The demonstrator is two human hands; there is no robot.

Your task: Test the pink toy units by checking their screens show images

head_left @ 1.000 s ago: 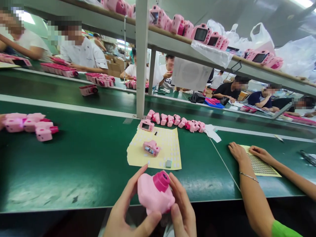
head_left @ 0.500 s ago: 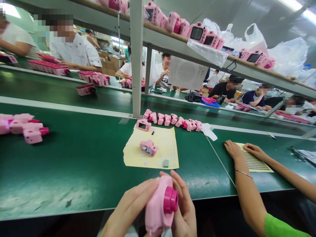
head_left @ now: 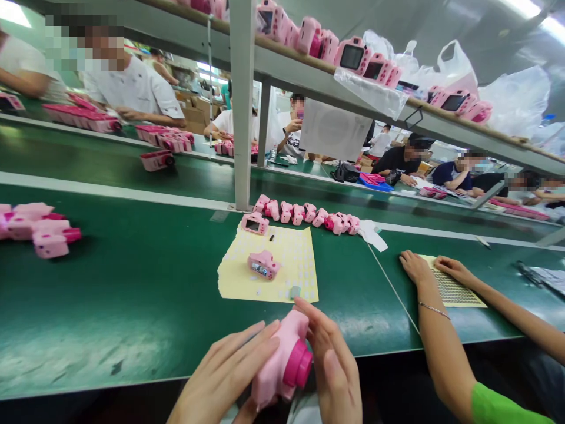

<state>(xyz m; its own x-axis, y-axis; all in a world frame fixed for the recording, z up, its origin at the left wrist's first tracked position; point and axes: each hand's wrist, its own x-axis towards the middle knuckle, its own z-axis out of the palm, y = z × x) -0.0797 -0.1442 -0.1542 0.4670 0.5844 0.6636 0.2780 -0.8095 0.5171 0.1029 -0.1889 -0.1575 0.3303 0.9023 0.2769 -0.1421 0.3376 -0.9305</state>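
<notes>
A pink toy camera [head_left: 276, 362] with a magenta lens is held at the table's front edge, tilted with the lens to the right. My left hand [head_left: 225, 371] is closed around its left side, fingers over the body and thumb below. My right hand [head_left: 335, 365] cups the right side, fingers against the upper corner and thumb apart from the lens. Beyond lies a yellow sticker sheet [head_left: 236, 277], torn on its left edge. On it are a toy camera with its screen showing [head_left: 263, 265], another at the back corner [head_left: 255, 224], and a small greenish block [head_left: 295, 292].
Several pink cameras [head_left: 298, 214] line the back edge beside a white cloth [head_left: 373, 234]. More cameras [head_left: 50, 238] lie at left. On the right, a co-worker's hands [head_left: 417, 268] touch another yellow sheet [head_left: 461, 288]. A post [head_left: 242, 118] supports the overhead shelf [head_left: 485, 126].
The held toy camera has tipped further and moved slightly left. My right hand has loosened, its thumb coming away from the lens side. My left fingers have spread over the body.
</notes>
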